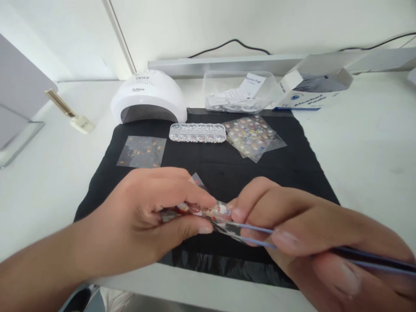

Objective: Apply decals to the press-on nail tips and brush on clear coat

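Glossy clear-plastic sticker sheet (208, 214), thin metal tweezers (260, 236), matt black cloth mat (208, 171), glossy white plastic lamp (148, 97).

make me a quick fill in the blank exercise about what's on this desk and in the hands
1. The left hand pinches a small sticker sheet, while the right hand holds a pair of ____.
2. The mat under the hands is ____ in colour.
3. The white nail lamp stands at the mat's far ____ corner.
4. The long clear bead box lies between the nail lamp and a stack of ____ sheets.

Missing words: tweezers; black; left; sticker
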Demonstrator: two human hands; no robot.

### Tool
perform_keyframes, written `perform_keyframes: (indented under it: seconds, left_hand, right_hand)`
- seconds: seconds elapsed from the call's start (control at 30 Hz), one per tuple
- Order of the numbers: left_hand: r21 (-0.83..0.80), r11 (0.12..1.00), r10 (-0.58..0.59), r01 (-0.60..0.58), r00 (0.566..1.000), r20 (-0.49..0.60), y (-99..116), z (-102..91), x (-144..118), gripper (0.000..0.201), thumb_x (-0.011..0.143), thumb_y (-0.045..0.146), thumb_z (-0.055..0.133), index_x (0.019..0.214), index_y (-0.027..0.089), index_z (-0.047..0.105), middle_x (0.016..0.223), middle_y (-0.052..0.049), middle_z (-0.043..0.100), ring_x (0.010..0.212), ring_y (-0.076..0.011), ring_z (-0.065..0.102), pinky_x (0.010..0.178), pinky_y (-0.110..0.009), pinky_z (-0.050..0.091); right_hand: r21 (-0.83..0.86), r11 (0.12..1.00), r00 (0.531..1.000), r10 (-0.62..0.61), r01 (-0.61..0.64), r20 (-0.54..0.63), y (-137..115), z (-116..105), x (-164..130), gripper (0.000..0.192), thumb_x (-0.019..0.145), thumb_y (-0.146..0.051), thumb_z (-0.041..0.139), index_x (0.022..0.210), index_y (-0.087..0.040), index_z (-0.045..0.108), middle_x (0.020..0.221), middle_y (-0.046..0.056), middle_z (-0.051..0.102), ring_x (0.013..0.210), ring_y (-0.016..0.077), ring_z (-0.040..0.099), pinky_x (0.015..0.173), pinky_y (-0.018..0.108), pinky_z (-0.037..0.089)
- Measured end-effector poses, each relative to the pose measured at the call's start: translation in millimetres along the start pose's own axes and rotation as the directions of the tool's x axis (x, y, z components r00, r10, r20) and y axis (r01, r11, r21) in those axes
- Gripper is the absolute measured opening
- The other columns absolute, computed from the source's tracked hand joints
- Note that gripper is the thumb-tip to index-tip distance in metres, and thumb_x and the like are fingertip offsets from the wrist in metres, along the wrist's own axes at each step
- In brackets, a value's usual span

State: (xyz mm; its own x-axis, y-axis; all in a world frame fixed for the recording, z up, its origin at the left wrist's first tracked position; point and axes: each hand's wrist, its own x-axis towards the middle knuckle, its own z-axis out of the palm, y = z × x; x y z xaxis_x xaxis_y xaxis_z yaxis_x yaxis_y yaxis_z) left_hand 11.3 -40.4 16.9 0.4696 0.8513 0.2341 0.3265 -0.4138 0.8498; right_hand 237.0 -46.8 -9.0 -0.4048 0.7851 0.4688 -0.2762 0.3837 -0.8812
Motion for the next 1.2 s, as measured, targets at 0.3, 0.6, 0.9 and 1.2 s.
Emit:
perform_keyframes:
  seconds: [0.3,0.6,0.9,1.2]
  left_hand:
    - [0.097,0.993,0.062,-0.066,0.997,0.048,0,-3.0,-7,0.009,0.09,0.018,0.071,0.097,0.023,0.074,0.075,-0.002,0.069,0.059,-0.0135,0.063,0.052,-0.024,0.052]
    - [0.206,0.955,0.185,-0.215,0.971,0.152,4,-6.8,-3,0.011,0.093,0.011,0.065,0.1,0.019,0.068,0.074,-0.001,0.061,0.06,-0.01,0.058,0.052,-0.018,0.049]
    - [0.236,0.902,0.321,-0.361,0.927,0.194,6,-12.9,1,0.013,0.092,0.006,0.061,0.091,0.013,0.071,0.078,-0.005,0.067,0.062,-0.0106,0.062,0.054,-0.015,0.054]
    - [0.226,0.879,0.363,-0.421,0.896,0.255,9,-14.1,1,0.013,0.093,0.003,0.058,0.093,0.006,0.071,0.084,-0.007,0.066,0.069,-0.0081,0.064,0.066,-0.012,0.057]
  right_hand:
    - [-0.042,0.999,1.0,-0.003,0.003,0.003,2,-3,-6,0.028,0.098,-0.039,0.058,0.11,-0.025,0.079,0.083,0.008,0.069,0.082,0.0246,0.068,0.074,0.043,0.061]
    - [0.021,0.998,0.998,0.055,-0.055,-0.004,2,0,-1,0.021,0.093,-0.036,0.067,0.103,-0.024,0.081,0.074,0.008,0.067,0.078,0.0246,0.068,0.071,0.042,0.063]
    - [0.034,0.994,0.994,0.099,-0.101,0.052,2,-6,-5,0.021,0.097,-0.032,0.062,0.098,-0.02,0.08,0.079,0.008,0.071,0.076,0.0215,0.07,0.069,0.039,0.063]
    - [0.029,0.993,0.99,0.107,-0.11,0.094,1,-9,-4,0.023,0.097,-0.033,0.062,0.09,-0.017,0.077,0.079,0.007,0.071,0.077,0.0203,0.073,0.072,0.038,0.064]
